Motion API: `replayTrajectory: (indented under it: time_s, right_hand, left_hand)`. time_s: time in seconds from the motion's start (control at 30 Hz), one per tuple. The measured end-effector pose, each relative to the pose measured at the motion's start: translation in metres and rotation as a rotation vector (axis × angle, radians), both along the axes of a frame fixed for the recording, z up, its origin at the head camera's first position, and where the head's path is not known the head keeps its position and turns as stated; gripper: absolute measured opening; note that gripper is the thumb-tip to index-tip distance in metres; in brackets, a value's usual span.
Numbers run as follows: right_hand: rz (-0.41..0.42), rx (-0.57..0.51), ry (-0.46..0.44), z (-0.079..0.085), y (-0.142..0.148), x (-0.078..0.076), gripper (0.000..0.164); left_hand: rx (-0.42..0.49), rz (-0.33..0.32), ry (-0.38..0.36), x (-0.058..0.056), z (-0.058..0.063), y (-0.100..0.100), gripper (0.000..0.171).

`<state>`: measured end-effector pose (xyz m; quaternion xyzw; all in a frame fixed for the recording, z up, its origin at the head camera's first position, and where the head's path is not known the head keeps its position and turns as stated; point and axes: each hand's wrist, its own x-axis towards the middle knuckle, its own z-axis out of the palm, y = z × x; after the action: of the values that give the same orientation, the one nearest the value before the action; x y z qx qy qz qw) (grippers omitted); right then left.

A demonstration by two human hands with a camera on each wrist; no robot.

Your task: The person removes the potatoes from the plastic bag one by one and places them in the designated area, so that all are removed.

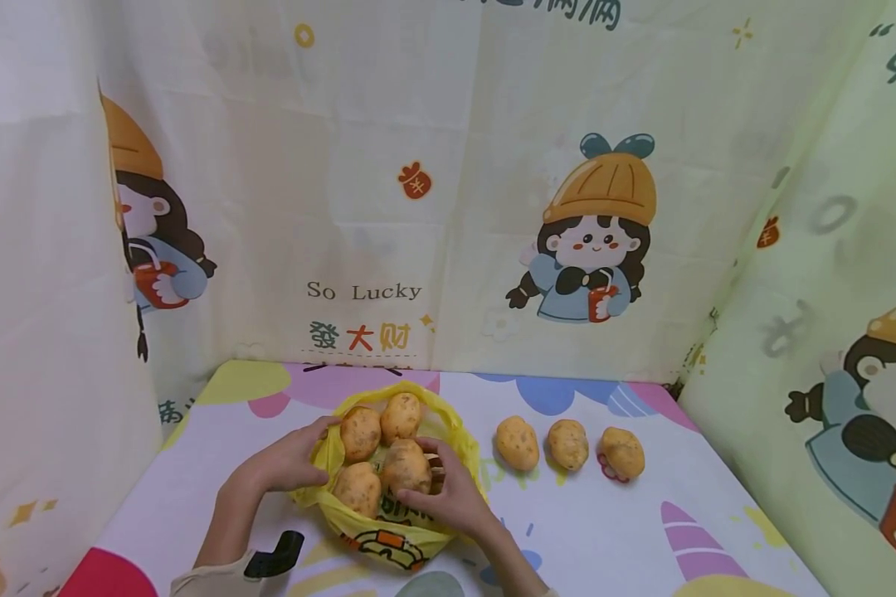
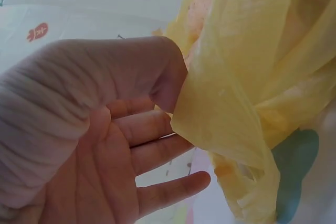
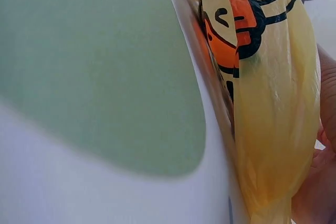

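A yellow plastic bag (image 1: 459, 423) with a printed cartoon front sits with its mouth spread wide, several potatoes inside. My right hand (image 1: 454, 495) reaches over the bag's right side and grips a potato (image 1: 406, 467), thumb in front and fingers behind. At the left rim, my left hand (image 1: 293, 458) touches the bag. In the left wrist view its fingers (image 2: 157, 153) are fairly straight, and the thumb's tip meets the yellow plastic (image 2: 226, 93). In the right wrist view the bag (image 3: 273, 129) hides most of the right hand.
To the right of the bag, three potatoes lie in a row: a left one (image 1: 518, 444), a middle one (image 1: 567, 445) and a right one (image 1: 622, 454). They rest on a table with a patterned cover (image 1: 590, 531). Printed cloth (image 1: 478, 274) hangs behind and at both sides.
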<state>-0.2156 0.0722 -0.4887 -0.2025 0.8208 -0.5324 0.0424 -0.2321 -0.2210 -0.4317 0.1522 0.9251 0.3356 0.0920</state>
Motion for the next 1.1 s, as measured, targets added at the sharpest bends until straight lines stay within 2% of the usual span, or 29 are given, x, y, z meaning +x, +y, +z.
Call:
replayTrajectory:
  time_s: [0.2, 0.33, 0.53, 0.77, 1.1]
  right_hand:
    - [-0.021, 0.0, 0.032, 0.002, 0.007, 0.004, 0.076]
    - [-0.033, -0.007, 0.043, 0.004, 0.011, 0.008, 0.077]
    - [-0.038, -0.017, 0.085, 0.007, 0.018, 0.014, 0.074]
    - [-0.053, 0.007, 0.096, 0.012, 0.024, 0.021, 0.076]
    - [-0.057, -0.004, 0.112, 0.014, 0.032, 0.027, 0.076]
  left_hand:
    - [0.005, 0.001, 0.054, -0.002, 0.0, 0.003, 0.078]
    - [0.018, 0.029, 0.099, -0.005, 0.0, 0.008, 0.069]
    - [0.027, 0.111, 0.135, -0.007, -0.002, 0.015, 0.056]
    - [-0.001, 0.199, 0.173, -0.011, -0.008, 0.022, 0.051]
    - [0.017, 0.198, 0.231, -0.014, -0.013, 0.025, 0.045]
